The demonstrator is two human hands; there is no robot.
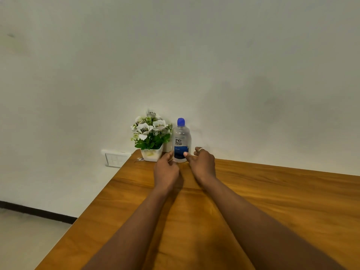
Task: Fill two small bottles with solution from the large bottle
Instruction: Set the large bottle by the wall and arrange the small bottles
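Observation:
The large bottle point(181, 139) stands upright at the table's far left corner, against the wall. It is clear, with a blue cap and a blue and white label. My left hand point(165, 166) sits just left of its base, thumb raised beside the bottle and fingers curled under, so anything in the palm is hidden. My right hand point(202, 162) is just right of the base, its thumb tip touching the bottle's lower label and its fingers bent apart from the thumb. A small white object point(167, 147) shows between the flower pot and the bottle; I cannot tell what it is.
A white pot of artificial white flowers point(151, 137) stands left of the bottle at the corner of the wooden table point(272, 201). The table's left edge runs diagonally toward me, with floor beyond it. A wall socket plate point(115, 158) is below the corner.

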